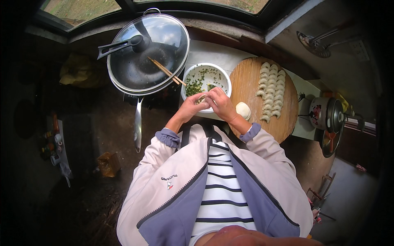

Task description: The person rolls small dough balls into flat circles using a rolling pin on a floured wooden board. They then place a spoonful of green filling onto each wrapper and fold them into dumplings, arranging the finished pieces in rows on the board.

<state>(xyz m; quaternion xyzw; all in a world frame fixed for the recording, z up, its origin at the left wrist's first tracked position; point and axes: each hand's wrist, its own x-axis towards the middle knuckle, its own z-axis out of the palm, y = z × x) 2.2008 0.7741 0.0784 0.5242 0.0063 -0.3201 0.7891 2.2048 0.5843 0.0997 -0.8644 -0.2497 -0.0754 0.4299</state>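
Observation:
Above the near rim of a white bowl (228, 83), my left hand (191, 107) and my right hand (222, 104) meet around a dumpling wrapper (201, 99). Some filling shows inside the wrapper, though my fingers hide much of it. Chopped green filling (194, 86) lies in the bowl and clings to its wall. Right of my right hand, a small stack of round dough wrappers (243, 110) sits on the near left part of a round wooden board (250, 83). Folded dumplings (271, 87) stand in three rows farther back on that board.
A wok with a glass lid (163, 33) stands left of the bowl, its metal handle (138, 123) pointing toward me. Wooden chopsticks (167, 71) rest at the wok's right side, tips near the bowl. A rice cooker (326, 114) is beyond the board's right edge.

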